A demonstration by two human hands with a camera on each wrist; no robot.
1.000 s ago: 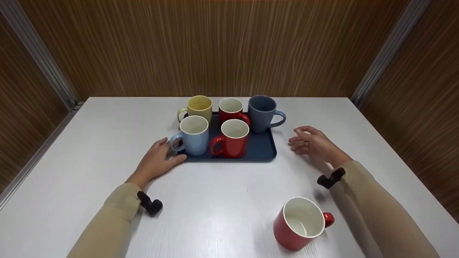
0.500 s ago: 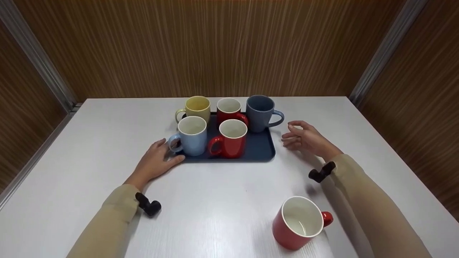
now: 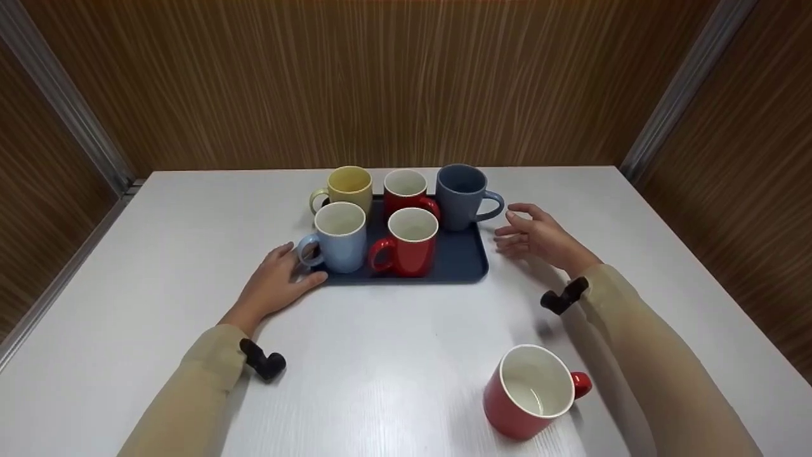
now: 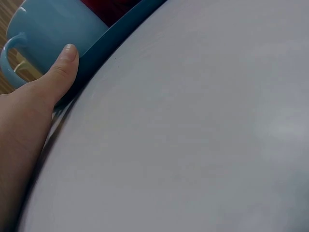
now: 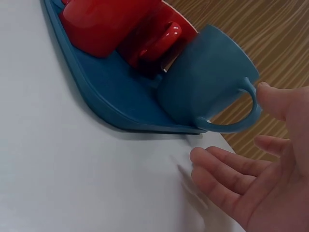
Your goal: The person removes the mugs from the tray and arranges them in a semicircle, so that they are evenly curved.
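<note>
A dark blue tray [image 3: 463, 263] on the white table carries a yellow mug [image 3: 350, 186], two red mugs [image 3: 406, 244], a light blue mug [image 3: 339, 236] and a grey-blue mug [image 3: 461, 195]. My left hand [image 3: 274, 285] rests on the table at the tray's front left corner, its thumb [image 4: 62, 67] against the tray rim [image 4: 113, 41] beside the light blue mug [image 4: 48, 34]. My right hand [image 3: 536, 236] hovers open just right of the tray, fingers [image 5: 227, 162] close to the grey-blue mug's handle [image 5: 241, 113] without gripping it.
A third red mug [image 3: 530, 392] stands alone near the front right of the table [image 3: 393, 355]. Wood-panel walls close in the back and both sides. A small black sensor sits on each wrist.
My right hand has moved left and a little farther back, closer to the grey-blue mug's handle. The left hand has stayed at the tray corner.
</note>
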